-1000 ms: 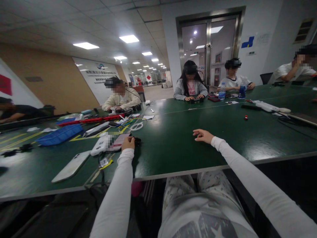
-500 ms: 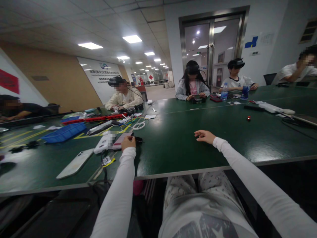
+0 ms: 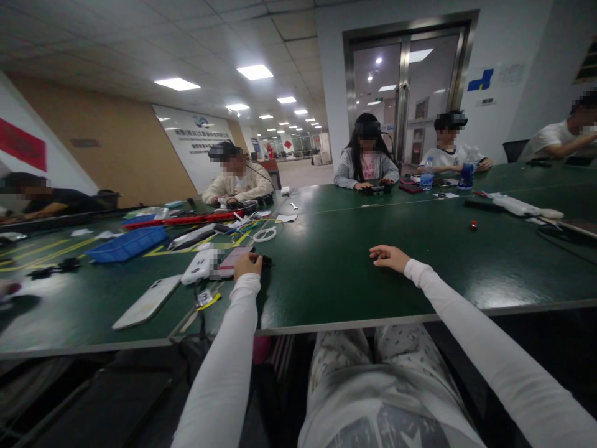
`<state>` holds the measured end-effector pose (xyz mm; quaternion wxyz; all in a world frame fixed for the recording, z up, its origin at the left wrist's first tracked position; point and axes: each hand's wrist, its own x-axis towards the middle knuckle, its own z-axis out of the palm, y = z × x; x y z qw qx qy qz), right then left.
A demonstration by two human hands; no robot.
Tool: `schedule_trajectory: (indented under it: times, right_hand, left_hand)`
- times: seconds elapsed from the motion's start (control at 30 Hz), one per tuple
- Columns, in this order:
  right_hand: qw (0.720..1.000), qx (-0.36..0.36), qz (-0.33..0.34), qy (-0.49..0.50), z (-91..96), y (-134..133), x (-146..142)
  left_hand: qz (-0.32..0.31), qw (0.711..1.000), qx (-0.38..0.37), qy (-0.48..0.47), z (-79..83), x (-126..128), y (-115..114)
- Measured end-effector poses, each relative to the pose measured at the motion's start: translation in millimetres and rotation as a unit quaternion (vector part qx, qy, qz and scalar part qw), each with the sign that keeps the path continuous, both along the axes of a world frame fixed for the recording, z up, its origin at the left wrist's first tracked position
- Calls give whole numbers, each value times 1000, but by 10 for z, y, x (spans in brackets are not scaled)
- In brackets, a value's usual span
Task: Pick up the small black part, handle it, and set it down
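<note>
My left hand (image 3: 247, 265) rests on the dark green table (image 3: 326, 280), fingers curled over a small black object (image 3: 265, 262) beside a pink-cased phone (image 3: 233, 260). A white device (image 3: 199, 266) lies just left of that phone. Further right, my right hand (image 3: 388, 256) lies on bare table with its fingers loosely spread and nothing in it. Both arms wear white sleeves.
A white phone (image 3: 147, 303) lies near the front edge at left. A blue tray (image 3: 128, 243), red strip (image 3: 186, 219), white cable coil (image 3: 264, 234) and coloured wires sit beyond. Several other people sit round the table. Water bottles (image 3: 426, 173) stand at the far side.
The view has drifted slightly left, so everything sits a little further right. Both hands stay where they were on the table.
</note>
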<state>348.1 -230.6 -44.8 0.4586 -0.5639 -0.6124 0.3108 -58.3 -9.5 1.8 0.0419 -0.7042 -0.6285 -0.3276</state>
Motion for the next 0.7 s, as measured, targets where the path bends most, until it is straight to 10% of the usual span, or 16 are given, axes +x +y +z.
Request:
schedule_trajectory:
  times: [0.7]
  right_hand:
    - [1000,4,9,-15,5,-11,1]
  left_hand:
    - [-17,998,-35,40,-85,-32,106]
